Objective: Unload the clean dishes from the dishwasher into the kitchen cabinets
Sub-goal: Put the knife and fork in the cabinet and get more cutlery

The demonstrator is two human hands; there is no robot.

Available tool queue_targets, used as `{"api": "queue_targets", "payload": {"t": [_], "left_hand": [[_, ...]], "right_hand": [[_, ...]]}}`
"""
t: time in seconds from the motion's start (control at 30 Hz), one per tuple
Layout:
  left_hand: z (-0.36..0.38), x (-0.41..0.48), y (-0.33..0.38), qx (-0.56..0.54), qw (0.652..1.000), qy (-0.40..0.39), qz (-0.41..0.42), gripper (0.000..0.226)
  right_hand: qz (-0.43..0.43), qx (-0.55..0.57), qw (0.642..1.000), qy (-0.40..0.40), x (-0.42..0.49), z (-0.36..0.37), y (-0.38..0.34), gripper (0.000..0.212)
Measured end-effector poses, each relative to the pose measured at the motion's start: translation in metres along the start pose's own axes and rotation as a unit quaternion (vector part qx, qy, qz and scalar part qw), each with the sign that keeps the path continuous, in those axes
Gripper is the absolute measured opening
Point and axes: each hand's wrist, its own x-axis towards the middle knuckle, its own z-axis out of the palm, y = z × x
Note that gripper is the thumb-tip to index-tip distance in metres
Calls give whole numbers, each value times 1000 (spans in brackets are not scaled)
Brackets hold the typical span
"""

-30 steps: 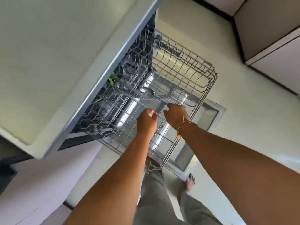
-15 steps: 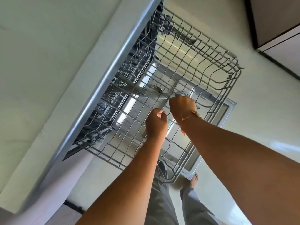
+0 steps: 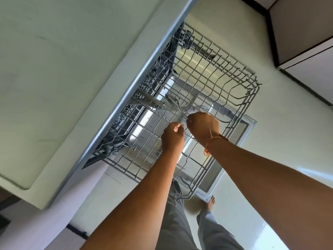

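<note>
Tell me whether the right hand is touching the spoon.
Touching. The head view shows the spoon handle ending inside the curled fingers of the right hand, above the rack.

Bright, even daylight — glare on the steel door and floor; wide-angle warping, slightly soft edges.

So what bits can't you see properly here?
All in the head view.
Handle end of the metal utensil: buried in the right hand pinching it.
Left hand: curled fingers face away, so whether it grips a wire of the rack is unclear.
Inside of the dishwasher: mostly covered by the countertop.
Cabinet: cut off by the right edge.
</note>
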Motion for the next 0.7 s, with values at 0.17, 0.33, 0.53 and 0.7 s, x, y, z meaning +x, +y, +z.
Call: {"api": "queue_targets", "payload": {"t": [0.17,0.33,0.53,0.7], "left_hand": [[-15,-51,25,-221,968,-84,-88,13],[-29,-121,51,-265,955,-102,-84,17],[-37,-218,64,-333,941,-51,-39,6],[-23,-313,46,-415,909,47,-7,10]], "right_hand": [[48,265,960,-71,-39,-32,6,20],[58,538,828,-150,-95,-79,18,13],[-22,567,801,-192,-164,-112,34,16],[-93,580,779,-220,-238,-127,43,19]]}}
